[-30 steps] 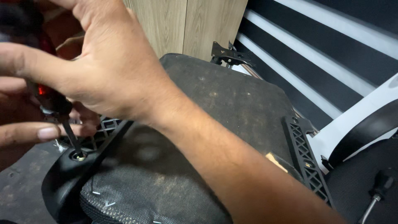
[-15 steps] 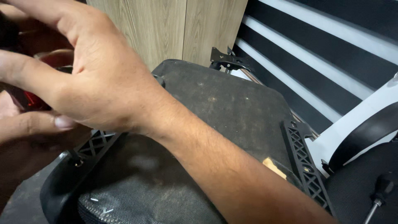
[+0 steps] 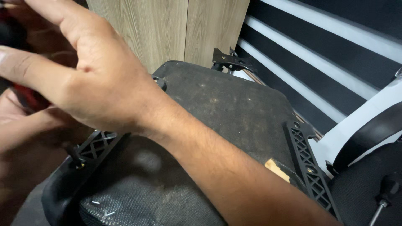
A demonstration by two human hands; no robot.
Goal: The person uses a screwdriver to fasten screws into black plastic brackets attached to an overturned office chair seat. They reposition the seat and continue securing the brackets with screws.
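The right hand (image 3: 90,77) and forearm cross the upturned chair seat (image 3: 226,109) from five o'clock to ten o'clock, blocking that approach. The seat's middle lies open toward one o'clock. A lattice bracket (image 3: 310,169) hems the four o'clock edge; a metal plate (image 3: 230,60) stands at twelve. The left hand (image 3: 25,134), seemingly around a red-handled tool, crowds nine o'clock.

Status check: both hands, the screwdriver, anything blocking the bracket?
Right hand wrapped over red-handled screwdriver, left hand beneath it. Tip hidden near lattice bracket on upturned seat. Right forearm crosses the seat.
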